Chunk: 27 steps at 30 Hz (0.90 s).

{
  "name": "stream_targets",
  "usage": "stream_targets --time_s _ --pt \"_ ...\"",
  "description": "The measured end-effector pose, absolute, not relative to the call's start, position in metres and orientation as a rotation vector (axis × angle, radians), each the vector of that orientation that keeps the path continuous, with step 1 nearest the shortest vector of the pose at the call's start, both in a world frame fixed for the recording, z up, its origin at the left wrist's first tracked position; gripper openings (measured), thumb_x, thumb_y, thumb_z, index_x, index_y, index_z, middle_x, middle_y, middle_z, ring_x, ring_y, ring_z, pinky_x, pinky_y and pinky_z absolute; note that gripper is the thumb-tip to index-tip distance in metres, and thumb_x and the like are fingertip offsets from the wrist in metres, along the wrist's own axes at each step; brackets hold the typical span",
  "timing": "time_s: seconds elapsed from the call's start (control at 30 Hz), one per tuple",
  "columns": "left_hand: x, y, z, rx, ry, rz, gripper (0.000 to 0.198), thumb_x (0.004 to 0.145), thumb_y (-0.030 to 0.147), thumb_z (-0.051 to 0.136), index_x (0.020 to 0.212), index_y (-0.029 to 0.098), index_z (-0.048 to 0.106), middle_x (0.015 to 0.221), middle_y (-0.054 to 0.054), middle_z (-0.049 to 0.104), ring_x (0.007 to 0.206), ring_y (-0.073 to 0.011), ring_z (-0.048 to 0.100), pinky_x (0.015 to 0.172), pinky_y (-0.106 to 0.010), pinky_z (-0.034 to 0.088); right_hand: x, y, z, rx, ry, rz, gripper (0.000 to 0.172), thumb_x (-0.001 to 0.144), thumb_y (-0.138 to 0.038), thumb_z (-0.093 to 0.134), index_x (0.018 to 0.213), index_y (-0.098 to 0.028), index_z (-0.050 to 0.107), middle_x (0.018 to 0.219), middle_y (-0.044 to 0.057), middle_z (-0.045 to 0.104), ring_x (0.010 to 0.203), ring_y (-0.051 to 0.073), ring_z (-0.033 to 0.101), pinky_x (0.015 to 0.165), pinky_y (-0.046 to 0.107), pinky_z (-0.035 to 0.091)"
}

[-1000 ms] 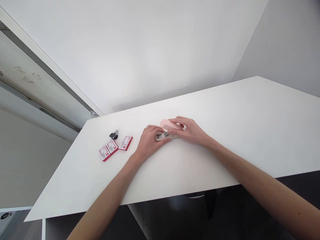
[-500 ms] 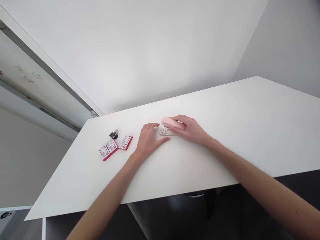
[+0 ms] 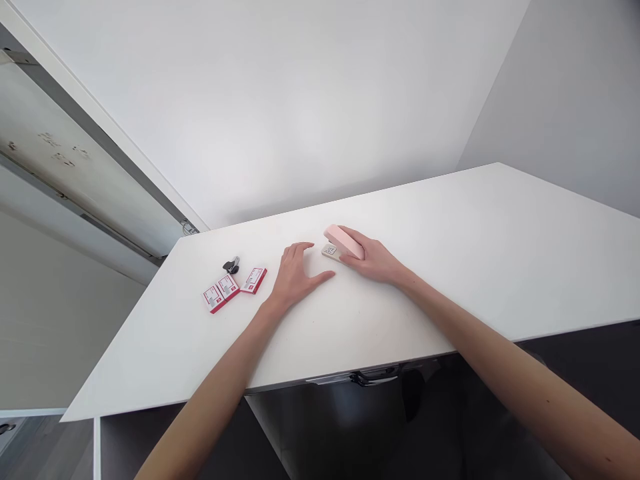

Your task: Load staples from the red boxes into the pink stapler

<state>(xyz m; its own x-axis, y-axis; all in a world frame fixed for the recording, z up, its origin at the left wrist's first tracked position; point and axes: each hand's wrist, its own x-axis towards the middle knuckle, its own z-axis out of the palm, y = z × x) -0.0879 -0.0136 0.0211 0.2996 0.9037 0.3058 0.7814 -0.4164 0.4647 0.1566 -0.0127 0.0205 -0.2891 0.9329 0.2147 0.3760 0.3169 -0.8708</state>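
Note:
A pink stapler (image 3: pixel 342 243) lies closed on the white table (image 3: pixel 450 253), a small label showing on its near end. My right hand (image 3: pixel 373 259) rests on its right side, fingers curled round the body. My left hand (image 3: pixel 297 275) lies flat on the table just left of the stapler, fingers spread, holding nothing and not touching it.
Three red-and-white staple boxes (image 3: pixel 233 288) lie on the left part of the table, with a small black staple remover (image 3: pixel 231 265) just behind them. A white wall rises behind the table. The table's front edge runs below my forearms, with a dark space underneath.
The stapler was open and held by both hands; it is now shut and lying on the table a little farther back. My left hand has let go and flattened.

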Motion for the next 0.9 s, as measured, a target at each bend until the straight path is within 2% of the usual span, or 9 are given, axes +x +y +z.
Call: stream_targets --time_s 0.13,0.37,0.53,0.63,0.77,0.9 --pt "-0.089 -0.025 0.021 2.402 1.585 0.868 0.067 0.084 0.058 0.079 0.135 0.026 0.051 0.144 -0.011 0.057 0.139 -0.0325 0.049 0.117 -0.052 0.041 0.158 -0.025 0.019 -1.208 -1.809 0.929 0.068 0.094 -0.037 0.062 0.159 -0.035 0.043 0.147 0.005 0.065 0.123 0.03 0.066 0.097 0.046 0.057" --pt "-0.121 -0.07 0.027 2.723 1.647 0.922 0.048 0.097 0.046 0.065 0.139 0.025 0.052 0.152 -0.013 0.054 0.145 -0.0328 0.045 0.121 -0.055 0.035 0.168 -0.053 0.015 -1.338 -1.748 0.884 0.075 0.092 -0.037 0.063 0.162 -0.029 0.038 0.147 0.009 0.064 0.122 0.032 0.067 0.097 0.045 0.056" --pt "-0.179 -0.092 0.034 2.628 2.075 0.874 0.055 0.097 0.052 0.061 0.144 0.024 0.054 0.161 -0.014 0.047 0.153 -0.0371 0.035 0.125 -0.058 0.027 0.176 -0.072 0.015 -1.327 -1.772 0.861 0.077 0.09 -0.037 0.064 0.162 -0.03 0.039 0.15 0.009 0.061 0.125 0.032 0.065 0.102 0.049 0.054" --pt "-0.208 -0.099 0.036 2.51 2.26 0.709 0.056 0.099 0.055 0.053 0.145 0.023 0.058 0.163 -0.014 0.046 0.155 -0.0409 0.031 0.126 -0.062 0.023 0.18 -0.08 0.014 -1.281 -1.792 0.88 0.078 0.089 -0.038 0.067 0.162 -0.03 0.039 0.152 0.01 0.059 0.124 0.033 0.065 0.102 0.05 0.054" --pt "-0.227 -0.104 0.037 2.343 2.254 0.399 0.063 0.103 0.059 0.041 0.154 0.024 0.054 0.168 -0.011 0.042 0.154 -0.0452 0.033 0.123 -0.066 0.029 0.187 -0.088 0.014 -1.237 -1.813 0.951 0.084 0.089 -0.04 0.07 0.165 -0.03 0.035 0.157 0.011 0.056 0.106 0.029 0.071 0.092 0.048 0.058" --pt "-0.223 -0.109 0.037 2.335 2.132 0.375 0.065 0.103 0.061 0.041 0.157 0.027 0.051 0.17 -0.006 0.039 0.159 -0.0446 0.027 0.122 -0.064 0.034 0.193 -0.095 0.015 -1.212 -1.809 1.014 0.087 0.089 -0.041 0.072 0.166 -0.032 0.032 0.163 0.012 0.049 0.085 0.023 0.071 0.083 0.046 0.061"
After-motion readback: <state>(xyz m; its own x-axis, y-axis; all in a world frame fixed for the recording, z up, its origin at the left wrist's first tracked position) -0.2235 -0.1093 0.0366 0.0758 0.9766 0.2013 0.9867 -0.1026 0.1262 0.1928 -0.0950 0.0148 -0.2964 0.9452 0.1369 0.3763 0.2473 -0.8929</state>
